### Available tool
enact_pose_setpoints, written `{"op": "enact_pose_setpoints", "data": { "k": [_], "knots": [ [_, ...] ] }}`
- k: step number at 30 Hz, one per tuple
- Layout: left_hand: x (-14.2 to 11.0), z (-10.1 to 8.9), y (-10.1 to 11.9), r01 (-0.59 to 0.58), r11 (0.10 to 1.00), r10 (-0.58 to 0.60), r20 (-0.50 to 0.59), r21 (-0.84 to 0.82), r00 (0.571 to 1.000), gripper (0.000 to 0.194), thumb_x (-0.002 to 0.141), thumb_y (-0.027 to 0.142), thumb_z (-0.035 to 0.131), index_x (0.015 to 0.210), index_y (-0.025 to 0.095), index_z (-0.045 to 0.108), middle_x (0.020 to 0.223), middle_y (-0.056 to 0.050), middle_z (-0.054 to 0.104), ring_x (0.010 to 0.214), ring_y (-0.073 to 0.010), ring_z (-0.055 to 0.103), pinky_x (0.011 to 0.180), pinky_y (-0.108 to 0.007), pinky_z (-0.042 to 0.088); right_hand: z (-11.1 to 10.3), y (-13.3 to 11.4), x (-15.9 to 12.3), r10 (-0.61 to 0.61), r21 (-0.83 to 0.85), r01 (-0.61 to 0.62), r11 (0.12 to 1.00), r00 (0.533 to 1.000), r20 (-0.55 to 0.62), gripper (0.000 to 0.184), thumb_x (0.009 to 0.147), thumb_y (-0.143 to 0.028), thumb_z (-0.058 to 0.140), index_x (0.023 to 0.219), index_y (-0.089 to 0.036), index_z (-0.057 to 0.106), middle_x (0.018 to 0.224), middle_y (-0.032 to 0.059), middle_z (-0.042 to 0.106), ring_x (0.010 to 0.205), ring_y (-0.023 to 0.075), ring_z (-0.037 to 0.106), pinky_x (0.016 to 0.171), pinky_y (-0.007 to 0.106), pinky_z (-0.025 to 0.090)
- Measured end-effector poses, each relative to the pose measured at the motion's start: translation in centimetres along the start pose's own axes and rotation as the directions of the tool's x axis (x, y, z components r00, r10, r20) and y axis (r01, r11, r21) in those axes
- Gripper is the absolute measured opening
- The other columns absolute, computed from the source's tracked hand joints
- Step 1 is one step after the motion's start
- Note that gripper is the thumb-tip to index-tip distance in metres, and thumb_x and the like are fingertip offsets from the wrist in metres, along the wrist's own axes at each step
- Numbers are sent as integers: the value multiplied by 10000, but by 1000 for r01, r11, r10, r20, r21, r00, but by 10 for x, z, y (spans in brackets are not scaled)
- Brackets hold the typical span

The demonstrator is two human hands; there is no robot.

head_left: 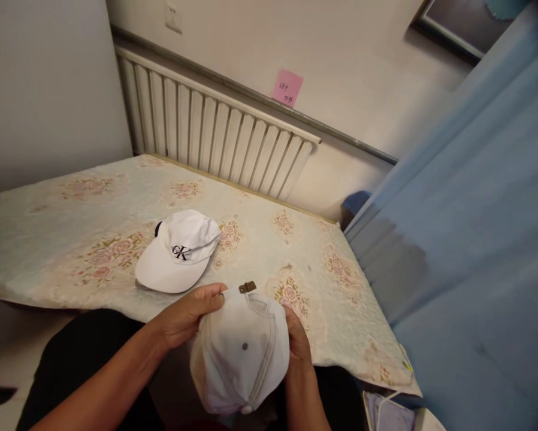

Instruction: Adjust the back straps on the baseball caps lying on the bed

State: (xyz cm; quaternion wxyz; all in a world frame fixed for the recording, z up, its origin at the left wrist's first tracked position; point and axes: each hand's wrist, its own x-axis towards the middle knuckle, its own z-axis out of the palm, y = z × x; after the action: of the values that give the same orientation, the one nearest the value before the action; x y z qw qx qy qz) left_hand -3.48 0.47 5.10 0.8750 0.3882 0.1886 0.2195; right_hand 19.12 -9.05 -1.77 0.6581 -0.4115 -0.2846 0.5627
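Now the left hand [190,314] is pinching the edge of the gray cap [246,347], and the right hand [298,338] is gripping its other side, over the lap [89,359]. A white cap [179,254] is lying on the cloth [253,218], untouched. Handling seems to be going on; how much is left, I cannot tell.

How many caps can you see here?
2. One white cap with dark letters lies on the flowered cover; the other cap is held between the left hand and right hand.
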Motion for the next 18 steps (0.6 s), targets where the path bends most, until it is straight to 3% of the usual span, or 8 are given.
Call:
{"op": "enact_pose_setpoints", "data": {
  "k": [6, 10, 18],
  "knots": [
    [-2, 12, 8, 51, 991, -47, -32, 123, 998, 279, 732, 345, 711, 816, 137, 546, 703, 1, 579, 565, -84, 502, 519, -191, 344, -5, -6, -3, 35, 138, -49, 989, 994, 100, 236, 571, -272, 804, 653, -172, 606, 573, -26, 623, 475, 95, 508, 469, 198, 364],
    [-4, 19, 11, 66, 970, -60, -31, 235, 998, 281, 736, 354, 700, 834, 154, 527, 663, 28, 556, 519, -67, 450, 485, -183, 291, 2, -16, -4, 55, 24, -60, 998, 982, 180, 295, 534, -295, 834, 717, -151, 653, 622, 11, 664, 517, 116, 558, 504, 210, 389],
    [-5, 35, 18, 40, 908, -64, 45, 417, 997, 251, 743, 348, 677, 822, 163, 527, 637, 53, 506, 526, -61, 383, 486, -188, 230, 25, -39, -10, 121, -229, -49, 972, 942, 312, 276, 632, -318, 796, 827, -155, 688, 676, 10, 663, 559, 98, 544, 546, 209, 366]
  ]
}}
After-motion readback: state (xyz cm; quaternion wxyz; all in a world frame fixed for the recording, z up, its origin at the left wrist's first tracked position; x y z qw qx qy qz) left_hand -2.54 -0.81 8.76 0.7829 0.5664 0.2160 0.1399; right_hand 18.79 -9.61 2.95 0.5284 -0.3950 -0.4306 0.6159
